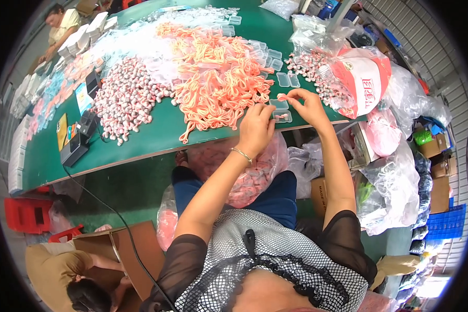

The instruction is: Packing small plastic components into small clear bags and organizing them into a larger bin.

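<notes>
At the near edge of the green table, a small clear plastic case (280, 104) lies with its lid open. Small pinkish pieces show in its near half. My left hand (256, 130) closes on the left side of this case. Between the thumb and fingers of my right hand (309, 108) is a small pink-orange piece (282, 97), held over the far part of the case; its exact kind is too small to make out. Just left of my hands lies a big heap of looped orange cords (218, 78). Beyond my right hand sits another open clear case (288, 80).
Left of the cords lies a pile of small pink-and-grey round pieces (127, 96). A red-and-white bag (360, 80) stands at the right with more pieces beside it. Black devices (75, 150) sit at the left, trailing a cable. Below left, a person bends over a cardboard box (138, 249).
</notes>
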A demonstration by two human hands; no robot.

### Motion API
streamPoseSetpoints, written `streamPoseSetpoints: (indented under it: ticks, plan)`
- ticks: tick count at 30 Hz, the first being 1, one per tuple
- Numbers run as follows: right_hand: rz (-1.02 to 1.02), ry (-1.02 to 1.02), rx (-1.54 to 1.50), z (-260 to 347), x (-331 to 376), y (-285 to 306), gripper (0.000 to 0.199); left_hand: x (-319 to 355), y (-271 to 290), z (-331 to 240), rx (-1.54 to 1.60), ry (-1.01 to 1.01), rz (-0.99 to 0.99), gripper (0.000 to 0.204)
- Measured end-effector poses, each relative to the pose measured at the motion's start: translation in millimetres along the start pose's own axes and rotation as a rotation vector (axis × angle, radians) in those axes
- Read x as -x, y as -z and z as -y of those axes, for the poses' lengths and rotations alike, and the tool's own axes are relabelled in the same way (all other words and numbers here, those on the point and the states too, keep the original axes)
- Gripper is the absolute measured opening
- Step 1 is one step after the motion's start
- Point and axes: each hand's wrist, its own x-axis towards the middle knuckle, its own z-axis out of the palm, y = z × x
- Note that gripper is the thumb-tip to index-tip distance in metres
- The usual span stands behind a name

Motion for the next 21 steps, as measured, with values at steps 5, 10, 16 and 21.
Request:
streamPoseSetpoints:
  ticks: [5, 10, 16, 21]
  plan:
    - [0.018, 0.080, 0.021, -13.5, 14.8, -5.7, 0.011, -11.7, -9.9, -1.4, 0.001, 0.035, 0.078, 0.066]
    - [0.001, 0.157, 0.023, -20.2, 19.6, -13.9, 0.013, -13.6, -19.0, 0.1, -0.057, -0.006, 0.097, 0.073]
    - [-0.019, 0.288, 0.132, -23.2, 25.9, -18.5, 0.012, -11.9, -27.0, 11.0, -0.138, -0.077, 0.151, 0.048]
    - [-0.097, 0.290, 0.101, -32.0, 34.0, -17.0, 0.013, -11.3, -27.3, 10.7, -0.131, -0.080, 0.125, 0.038]
